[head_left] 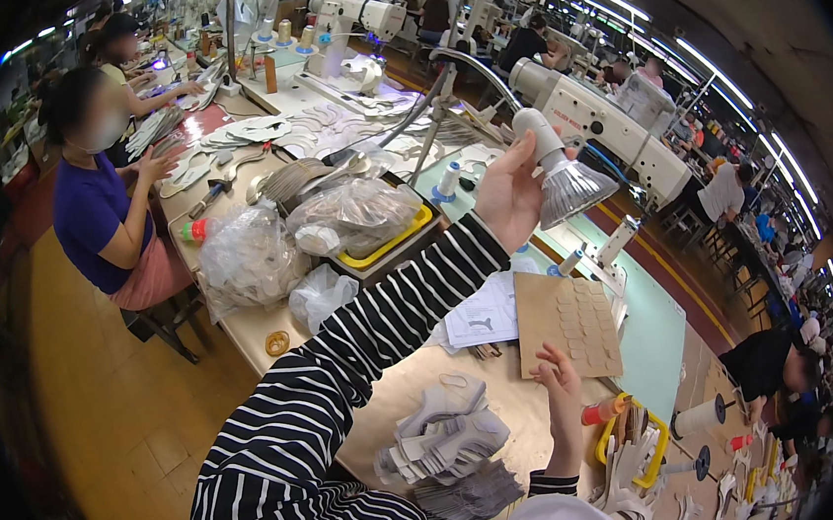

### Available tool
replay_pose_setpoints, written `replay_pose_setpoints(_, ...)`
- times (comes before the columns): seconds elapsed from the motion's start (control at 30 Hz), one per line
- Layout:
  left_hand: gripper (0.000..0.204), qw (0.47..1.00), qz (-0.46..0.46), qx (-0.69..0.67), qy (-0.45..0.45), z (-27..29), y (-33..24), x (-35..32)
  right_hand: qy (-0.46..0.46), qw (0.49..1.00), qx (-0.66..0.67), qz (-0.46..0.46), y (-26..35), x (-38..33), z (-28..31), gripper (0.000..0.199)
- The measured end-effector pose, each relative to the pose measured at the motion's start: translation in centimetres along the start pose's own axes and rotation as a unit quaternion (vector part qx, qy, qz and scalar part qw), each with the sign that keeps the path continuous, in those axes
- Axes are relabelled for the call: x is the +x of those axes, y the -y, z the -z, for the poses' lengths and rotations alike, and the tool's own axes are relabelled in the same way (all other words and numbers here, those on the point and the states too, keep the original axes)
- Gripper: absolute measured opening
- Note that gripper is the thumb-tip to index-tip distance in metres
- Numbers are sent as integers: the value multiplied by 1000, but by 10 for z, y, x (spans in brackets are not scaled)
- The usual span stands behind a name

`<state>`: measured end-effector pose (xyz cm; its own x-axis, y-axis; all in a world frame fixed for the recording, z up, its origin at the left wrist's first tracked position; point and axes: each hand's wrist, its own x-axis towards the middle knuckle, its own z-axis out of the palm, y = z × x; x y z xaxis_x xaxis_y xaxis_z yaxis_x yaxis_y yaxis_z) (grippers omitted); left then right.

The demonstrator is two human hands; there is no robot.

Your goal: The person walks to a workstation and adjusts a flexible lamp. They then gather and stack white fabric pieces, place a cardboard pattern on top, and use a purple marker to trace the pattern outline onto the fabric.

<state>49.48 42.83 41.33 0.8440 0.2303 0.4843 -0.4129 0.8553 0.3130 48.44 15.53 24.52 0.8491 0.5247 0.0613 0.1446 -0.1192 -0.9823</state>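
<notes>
Head view: one lamp [556,173], white socket with silver reflector bulb, mounted on a bent metal arm and held above the far part of the worktop [528,421]. Socket gripped by the left hand [513,192], its fingers wrapped around the white body. Right hand [558,386] raised at the near right, its fingers loosely spread and slightly curled, nothing held. Beside it, toward the far side: one brown board [532,314], on which rows of pale oval pieces are laid. Left of the board: printed paper [482,316]. Nearer and left of the right hand: grey cut pieces [448,428], stacked. To its right: one yellow tray [664,439], filled with pale strips. Far left: clear plastic bags [250,260], bulging. Behind the lamp: one white sewing machine [603,125].
</notes>
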Motion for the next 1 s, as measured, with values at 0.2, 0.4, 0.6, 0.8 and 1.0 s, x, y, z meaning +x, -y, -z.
replay_pose_setpoints(0.2,46,999,-11,17,-37,16,16,-6,-41,996,27,-79,-50,-43,17,42)
replay_pose_setpoints(0.4,47,982,95,142,-79,30,23,-10,-81,985,57,-138,-80,-75,27,40)
replay_pose_setpoints(0.6,46,963,128,228,-68,56,37,-9,-102,976,78,-176,-111,-93,28,38)
replay_pose_setpoints(0.8,46,959,128,246,-64,73,45,-5,-94,970,92,-205,-128,-100,19,39)
replay_pose_setpoints(1.0,44,953,147,258,-63,86,40,-1,-101,974,69,-192,-136,-94,23,39)
